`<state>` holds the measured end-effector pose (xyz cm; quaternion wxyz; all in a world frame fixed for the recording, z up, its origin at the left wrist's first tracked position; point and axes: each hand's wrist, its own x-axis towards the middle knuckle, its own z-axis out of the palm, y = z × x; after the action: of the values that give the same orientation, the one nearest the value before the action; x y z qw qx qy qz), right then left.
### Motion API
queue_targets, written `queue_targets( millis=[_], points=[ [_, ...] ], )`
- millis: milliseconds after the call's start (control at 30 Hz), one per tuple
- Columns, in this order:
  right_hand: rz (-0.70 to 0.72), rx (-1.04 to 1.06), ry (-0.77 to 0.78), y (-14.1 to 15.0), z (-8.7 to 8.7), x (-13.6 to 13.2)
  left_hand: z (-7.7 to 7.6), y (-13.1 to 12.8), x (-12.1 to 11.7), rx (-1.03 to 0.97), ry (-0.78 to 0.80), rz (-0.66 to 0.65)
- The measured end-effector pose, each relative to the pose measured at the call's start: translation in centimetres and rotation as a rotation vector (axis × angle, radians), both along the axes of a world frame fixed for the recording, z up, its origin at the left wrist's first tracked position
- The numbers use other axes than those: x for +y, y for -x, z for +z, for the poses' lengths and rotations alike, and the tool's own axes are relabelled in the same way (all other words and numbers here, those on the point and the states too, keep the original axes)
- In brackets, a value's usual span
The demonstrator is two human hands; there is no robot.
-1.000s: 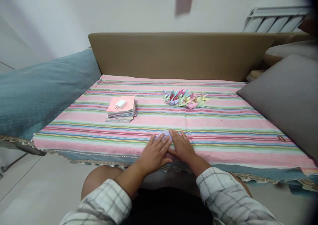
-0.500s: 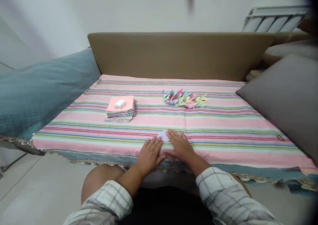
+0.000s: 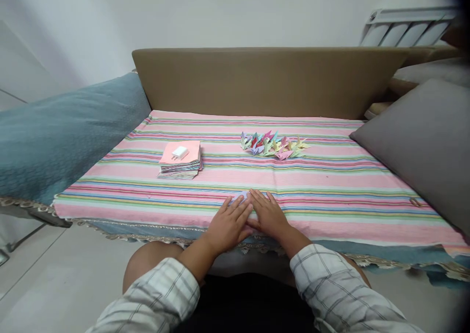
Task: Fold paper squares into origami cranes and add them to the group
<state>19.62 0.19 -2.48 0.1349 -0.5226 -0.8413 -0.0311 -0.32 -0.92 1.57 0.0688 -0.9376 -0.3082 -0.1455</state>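
Observation:
A small sheet of lavender origami paper (image 3: 240, 195) lies on the striped cloth near the front edge, mostly covered by my hands. My left hand (image 3: 228, 224) rests flat over its left part with the fingers stretched out. Beside it, touching at the fingertips and thumb, my right hand (image 3: 269, 216) lies flat over the right part, fingers extended. How the paper is folded beneath the hands is hidden. Farther back sits a group of folded paper cranes (image 3: 273, 146) in several colours.
A stack of square paper (image 3: 180, 164) stands at the left, with a white plug adapter (image 3: 179, 152) on its pink top sheet. A grey cushion (image 3: 422, 142) leans at the right, near a small brown object (image 3: 415, 202). A teal-covered armrest (image 3: 73, 132) borders the left.
My left hand has slid right over the paper, up against my right hand, and covers more of it. My right hand has barely moved. The view has shifted slightly.

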Motion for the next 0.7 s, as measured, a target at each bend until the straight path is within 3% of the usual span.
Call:
queue_targets(
  millis=[233,333,700],
  points=[
    [0.049,0.01,-0.139,-0.5,0.2,-0.6,-3.0,-0.1,1.8,0.046,0.041,0.041],
    [0.071,0.026,-0.198,-0.9,0.3,-1.2,-3.1,0.1,1.7,0.023,0.033,0.028],
    [-0.164,0.063,-0.182,-1.4,0.0,-2.0,-2.9,0.0,2.0,0.014,0.058,0.014]
  ],
)
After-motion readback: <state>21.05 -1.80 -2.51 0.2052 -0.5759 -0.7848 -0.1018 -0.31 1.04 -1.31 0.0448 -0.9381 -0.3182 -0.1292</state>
